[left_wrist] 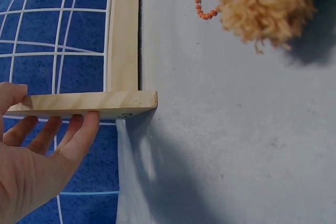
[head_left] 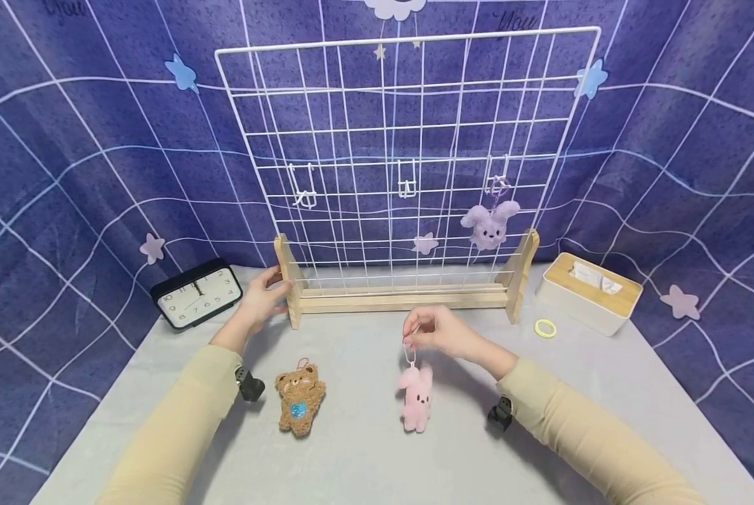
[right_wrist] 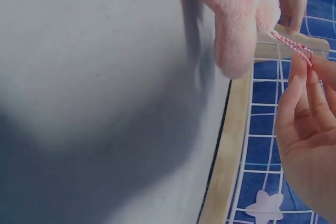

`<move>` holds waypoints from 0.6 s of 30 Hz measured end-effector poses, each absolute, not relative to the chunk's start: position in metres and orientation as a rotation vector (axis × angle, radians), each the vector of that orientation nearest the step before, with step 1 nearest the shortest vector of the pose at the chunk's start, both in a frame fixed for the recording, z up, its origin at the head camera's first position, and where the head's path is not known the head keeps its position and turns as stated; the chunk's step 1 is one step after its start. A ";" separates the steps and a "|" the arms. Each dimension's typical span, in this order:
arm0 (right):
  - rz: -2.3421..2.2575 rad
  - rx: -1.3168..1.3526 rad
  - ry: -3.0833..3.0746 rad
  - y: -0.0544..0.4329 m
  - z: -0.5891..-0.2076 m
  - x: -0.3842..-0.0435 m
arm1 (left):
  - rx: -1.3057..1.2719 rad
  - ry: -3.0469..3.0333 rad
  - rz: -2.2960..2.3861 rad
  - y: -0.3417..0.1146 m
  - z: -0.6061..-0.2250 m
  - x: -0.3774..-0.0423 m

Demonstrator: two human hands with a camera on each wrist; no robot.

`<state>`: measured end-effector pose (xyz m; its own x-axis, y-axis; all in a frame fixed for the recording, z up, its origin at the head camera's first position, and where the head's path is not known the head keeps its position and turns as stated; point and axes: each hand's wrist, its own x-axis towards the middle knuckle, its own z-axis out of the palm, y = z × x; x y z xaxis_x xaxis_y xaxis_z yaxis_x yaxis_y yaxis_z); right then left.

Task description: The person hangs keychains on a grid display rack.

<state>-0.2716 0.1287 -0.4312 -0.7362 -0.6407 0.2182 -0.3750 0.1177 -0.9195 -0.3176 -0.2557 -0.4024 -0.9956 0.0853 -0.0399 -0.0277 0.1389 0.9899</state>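
Note:
My right hand pinches the pink bead chain of a pink plush bunny keychain. The bunny hangs below my fingertips in front of the rack. My left hand grips the left wooden end piece of the stand, thumb on one face and fingers on the other. A white wire grid stands upright in the wooden base. On its right hook hangs a purple plush bunny. A brown plush bear with an orange bead chain lies on the table, nearer me than my left hand.
Empty white hooks hang on the grid's left and middle. A black clock stands at the left. A tissue box is at the back right, near a yellow ring. Blue patterned cloth surrounds the table.

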 end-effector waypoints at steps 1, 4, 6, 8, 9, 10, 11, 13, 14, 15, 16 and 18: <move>-1.666 -1.004 2.163 0.129 -0.429 -0.271 | 0.063 2.307 2.006 -0.257 -0.405 -0.320; -1.669 -0.997 2.172 0.128 -0.425 -0.272 | 0.064 2.319 2.008 -0.261 -0.415 -0.326; -1.661 -1.000 2.195 0.127 -0.421 -0.272 | 0.064 2.325 2.007 -0.263 -0.419 -0.329; -1.661 -1.001 2.211 0.126 -0.417 -0.272 | 0.062 2.324 2.007 -0.264 -0.422 -0.332; -1.663 -1.005 2.218 0.125 -0.415 -0.272 | 0.060 2.318 2.011 -0.264 -0.423 -0.332; -1.667 -1.011 2.225 0.125 -0.412 -0.273 | 0.058 2.311 2.015 -0.264 -0.423 -0.333; -1.673 -1.015 2.228 0.124 -0.410 -0.274 | 0.057 2.305 2.018 -0.265 -0.424 -0.334; -1.683 -1.022 2.232 0.123 -0.405 -0.274 | 0.057 2.300 2.022 -0.265 -0.423 -0.334; -1.688 -1.025 2.235 0.123 -0.401 -0.274 | 0.057 2.300 2.023 -0.265 -0.423 -0.333; -1.693 -1.028 2.237 0.122 -0.399 -0.275 | 0.057 2.300 2.024 -0.264 -0.422 -0.333; -1.697 -1.029 2.238 0.122 -0.396 -0.275 | 0.059 2.303 2.023 -0.264 -0.421 -0.332; -1.697 -1.026 2.250 0.121 -0.389 -0.275 | 0.067 2.316 2.015 -0.262 -0.420 -0.330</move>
<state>-0.2752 0.1205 -0.3891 -0.7568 -0.5912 0.2788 -0.4307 0.1302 -0.8931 -0.3304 -0.2623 -0.4201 -0.9965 0.0793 -0.0249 -0.0138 0.1386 0.9902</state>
